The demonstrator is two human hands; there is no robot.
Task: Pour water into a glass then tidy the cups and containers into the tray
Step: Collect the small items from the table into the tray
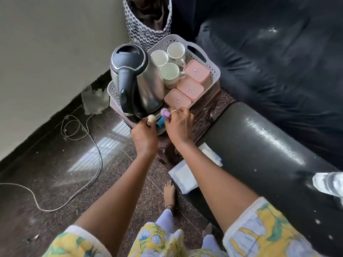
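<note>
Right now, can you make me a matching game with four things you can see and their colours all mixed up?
Things:
1. kettle
2. cups
3. lidded boxes
4. tall basket

Colours:
A. pink
B. white
C. black-and-white zigzag
D. shiny silver with a black handle

Right pairs: 1-D, 2-B, 3-A, 4-C.
</note>
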